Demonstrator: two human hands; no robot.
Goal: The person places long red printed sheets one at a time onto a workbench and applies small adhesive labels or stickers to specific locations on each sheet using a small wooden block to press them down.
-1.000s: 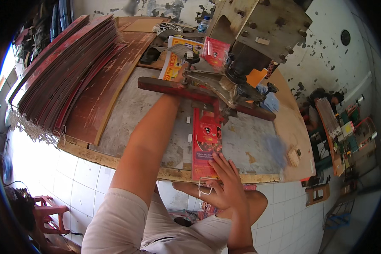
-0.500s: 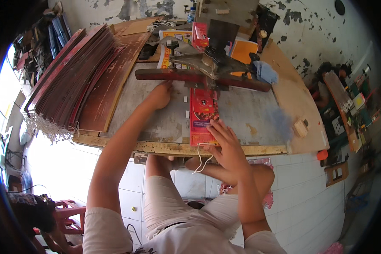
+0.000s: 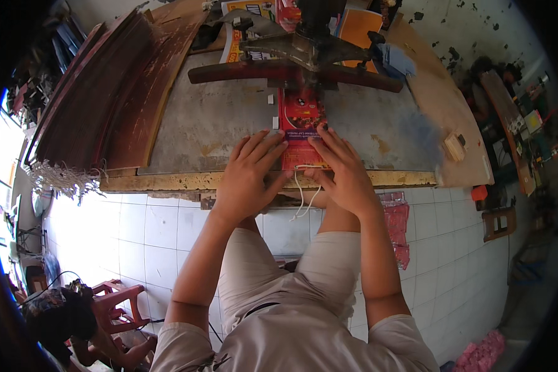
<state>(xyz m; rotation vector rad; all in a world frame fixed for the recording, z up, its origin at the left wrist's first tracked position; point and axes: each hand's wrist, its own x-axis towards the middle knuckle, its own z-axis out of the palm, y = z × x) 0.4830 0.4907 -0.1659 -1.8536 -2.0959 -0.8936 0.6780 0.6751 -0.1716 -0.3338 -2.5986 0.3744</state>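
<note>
A flat red printed packet (image 3: 301, 139) with a food picture lies lengthwise on the grey metal plate (image 3: 223, 115). Its far end runs under the dark red crossbar (image 3: 242, 71) of a press-like metal tool. From the packet's near edge a white cord (image 3: 301, 201) hangs over the table front. Beside the packet's left edge is my left hand (image 3: 245, 173), fingers stretched out and thumb towards the near edge. My right hand (image 3: 347, 177) rests along the right edge, its fingers extended and its thumb by the cord. Neither hand is closed round anything.
At the left stands a thick stack of dark red sheets (image 3: 99, 93) with frayed strings. Right of the plate lie a small wooden block (image 3: 455, 146) and a blue cloth (image 3: 397, 60). A red stool (image 3: 119, 304) and another person's arm (image 3: 115, 347) show at lower left.
My left hand has come back from beside the crossbar to the packet's left edge. The right hand stays at its right edge. The view has tilted down.
</note>
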